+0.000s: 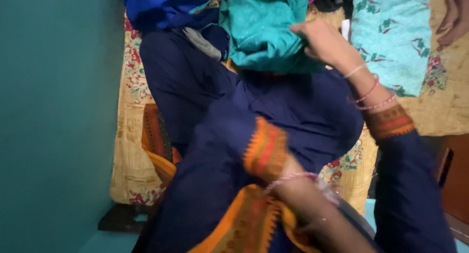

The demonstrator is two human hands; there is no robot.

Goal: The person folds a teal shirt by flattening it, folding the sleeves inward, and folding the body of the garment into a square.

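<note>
Nearest the cam: left hand (312, 223), low in frame, buried in orange-bordered navy cloth (229, 184); fingers look curled into the folds, but blur means I can't tell for sure if it's gripping or just pressing. Up and to the right of it, the right hand (317, 38) is closed on the lower edge of a teal garment (259, 28), which sits on top of the pile on the bed (127, 150), just above the navy cloth. Risk, as I judge it: the teal piece is held by one edge only, so it could slide off the heap or drag the blue garment (166, 6) beside it, left of the right hand, out of place. The navy cloth hangs over the bed's front edge, so its weight could pull it to the floor if the left hand lets go. Bangles could snag on fabric too. Count, left to right: 1 teal wall (53, 111), 1 bed w/ yellow floral cover, 1 blue garment, 1 navy cloth, 1 teal garment, 1 light floral cloth (391, 38) right of the right hand, 2 hands, and another person's bare feet (452, 23) at far right.
</note>
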